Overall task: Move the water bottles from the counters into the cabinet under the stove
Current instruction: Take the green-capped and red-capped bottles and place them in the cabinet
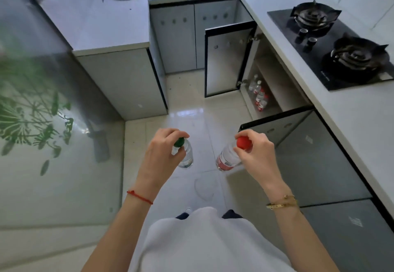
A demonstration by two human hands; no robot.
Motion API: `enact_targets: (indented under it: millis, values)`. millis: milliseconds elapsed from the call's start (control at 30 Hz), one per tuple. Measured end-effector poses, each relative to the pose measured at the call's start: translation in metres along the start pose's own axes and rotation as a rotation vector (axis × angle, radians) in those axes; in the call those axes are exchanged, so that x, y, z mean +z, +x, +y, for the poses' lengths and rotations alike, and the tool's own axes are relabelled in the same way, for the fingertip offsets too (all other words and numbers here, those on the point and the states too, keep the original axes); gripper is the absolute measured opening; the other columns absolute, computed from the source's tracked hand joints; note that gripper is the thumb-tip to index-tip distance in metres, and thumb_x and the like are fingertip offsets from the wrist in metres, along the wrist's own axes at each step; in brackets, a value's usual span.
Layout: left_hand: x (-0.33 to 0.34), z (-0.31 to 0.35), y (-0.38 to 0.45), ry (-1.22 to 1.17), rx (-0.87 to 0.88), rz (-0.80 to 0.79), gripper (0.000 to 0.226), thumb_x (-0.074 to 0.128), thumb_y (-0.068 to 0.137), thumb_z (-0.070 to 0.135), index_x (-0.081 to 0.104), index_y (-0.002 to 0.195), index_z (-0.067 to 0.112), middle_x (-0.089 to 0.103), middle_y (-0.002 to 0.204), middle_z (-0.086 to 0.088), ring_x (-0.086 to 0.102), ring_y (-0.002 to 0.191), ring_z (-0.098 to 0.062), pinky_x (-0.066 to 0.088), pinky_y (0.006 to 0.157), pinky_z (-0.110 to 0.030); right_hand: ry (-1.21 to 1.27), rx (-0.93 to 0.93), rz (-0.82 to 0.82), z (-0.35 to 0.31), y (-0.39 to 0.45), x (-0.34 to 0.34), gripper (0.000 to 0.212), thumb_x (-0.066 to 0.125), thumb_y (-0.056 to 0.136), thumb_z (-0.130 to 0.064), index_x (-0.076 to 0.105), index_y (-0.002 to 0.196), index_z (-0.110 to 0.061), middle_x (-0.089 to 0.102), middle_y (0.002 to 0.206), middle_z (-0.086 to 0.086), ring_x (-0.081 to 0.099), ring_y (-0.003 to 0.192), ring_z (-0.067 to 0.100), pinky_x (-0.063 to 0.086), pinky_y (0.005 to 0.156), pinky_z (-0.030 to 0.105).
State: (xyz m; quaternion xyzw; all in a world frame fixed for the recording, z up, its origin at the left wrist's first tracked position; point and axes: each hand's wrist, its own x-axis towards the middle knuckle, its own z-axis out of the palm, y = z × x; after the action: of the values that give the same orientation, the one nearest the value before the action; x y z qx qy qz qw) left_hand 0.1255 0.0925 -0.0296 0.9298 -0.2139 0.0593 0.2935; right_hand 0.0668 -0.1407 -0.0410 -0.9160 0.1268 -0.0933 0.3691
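**Two bottles in hand, cabinet open**

Left hand (162, 154) pinched around green-capped bottle (186, 154) at its neck; right hand (254, 154) clamped likewise on red-capped bottle (227, 158). Both hanging above bare floor (191, 109). Ahead right, under stove (332, 47), cabinet (275, 84) with both doors swung outward, stored bottles (260, 98) lined along its front edge.

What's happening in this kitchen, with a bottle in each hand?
A person is carrying water bottles to a cabinet. The left hand grips a green-capped bottle near its neck, and the right hand holds a red-capped bottle the same way. Both hang over the floor. The cabinet under the stove stands open, with several bottles already on its bottom shelf.
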Motion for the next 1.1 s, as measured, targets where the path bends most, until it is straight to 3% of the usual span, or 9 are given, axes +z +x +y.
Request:
enact_targets:
  millis: [200, 433, 633, 900, 1033, 1100]
  values:
    - [-0.017, -0.058, 0.063, 0.02, -0.001, -0.02, 0.032, 0.072, 0.072, 0.0, 0.071, 0.1, 0.016, 0.068, 0.099, 0.0, 0.059, 0.095, -0.02, 0.042, 0.083, -0.02, 0.014, -0.015, 0.004, -0.033, 0.065, 0.043, 0.026, 0.074, 0.079, -0.007, 0.065, 0.102, -0.015, 0.057, 0.093, -0.007, 0.055, 0.096, 0.015, 0.043, 0.083, 0.021]
    - [-0.004, -0.099, 0.158, -0.021, 0.005, -0.052, 0.032, 0.072, 0.073, 0.002, 0.071, 0.101, 0.018, 0.068, 0.1, 0.003, 0.059, 0.094, -0.016, 0.041, 0.083, -0.018, -0.025, 0.022, 0.01, -0.032, 0.155, 0.071, 0.024, 0.073, 0.08, -0.01, 0.064, 0.1, -0.019, 0.058, 0.091, -0.005, 0.053, 0.088, 0.009, 0.035, 0.073, 0.004]
    - [0.026, -0.113, 0.272, -0.054, 0.061, -0.099, 0.035, 0.071, 0.072, 0.0, 0.071, 0.1, 0.02, 0.067, 0.1, 0.007, 0.058, 0.095, -0.014, 0.039, 0.084, -0.015, -0.033, 0.055, 0.056, -0.014, 0.259, 0.071, 0.024, 0.073, 0.079, -0.01, 0.064, 0.099, -0.019, 0.059, 0.091, -0.004, 0.055, 0.09, 0.012, 0.037, 0.076, 0.007]
    - [0.067, -0.099, 0.432, -0.069, 0.207, -0.147, 0.033, 0.073, 0.073, 0.001, 0.071, 0.102, 0.017, 0.067, 0.103, 0.004, 0.058, 0.098, -0.014, 0.04, 0.089, -0.014, -0.026, 0.149, 0.169, 0.016, 0.389, 0.048, 0.027, 0.075, 0.077, -0.014, 0.061, 0.097, -0.026, 0.061, 0.096, -0.003, 0.052, 0.09, 0.004, 0.039, 0.076, 0.006]
    - [0.094, -0.089, 0.499, -0.087, 0.296, -0.201, 0.03, 0.074, 0.075, 0.003, 0.072, 0.102, 0.016, 0.068, 0.104, 0.003, 0.058, 0.099, -0.013, 0.04, 0.089, -0.013, -0.013, 0.216, 0.271, 0.03, 0.432, 0.035, 0.029, 0.074, 0.076, -0.006, 0.063, 0.099, -0.02, 0.056, 0.094, -0.006, 0.054, 0.095, 0.012, 0.047, 0.084, 0.023]
    - [0.11, -0.085, 0.53, -0.108, 0.337, -0.237, 0.029, 0.073, 0.076, 0.004, 0.071, 0.102, 0.017, 0.068, 0.105, 0.005, 0.058, 0.099, -0.011, 0.038, 0.089, -0.01, -0.021, 0.241, 0.3, 0.039, 0.451, 0.03, 0.029, 0.074, 0.076, -0.004, 0.064, 0.099, -0.018, 0.055, 0.093, -0.01, 0.053, 0.097, 0.012, 0.046, 0.085, 0.022]
